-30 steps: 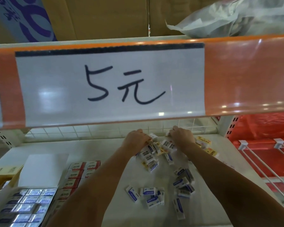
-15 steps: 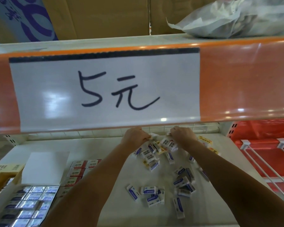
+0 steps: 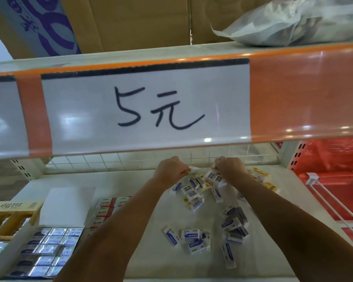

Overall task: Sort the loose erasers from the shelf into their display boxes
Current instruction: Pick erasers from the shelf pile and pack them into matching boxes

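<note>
Both arms reach deep onto the white shelf (image 3: 130, 184), under the price strip (image 3: 145, 110) marked "5元". The left hand (image 3: 171, 171) and the right hand (image 3: 230, 168) each have their fingers curled in a grip on what looks like a clear bag (image 3: 198, 180) of erasers, stretched between them at the back. Loose erasers (image 3: 194, 239) lie scattered on the shelf nearer the person. A display box (image 3: 47, 251) of wrapped erasers sits at the lower left, beside red-labelled packs (image 3: 106, 208).

Shop, price sign (image 3: 145, 110), stocked shelf (image 3: 130, 180)
</note>
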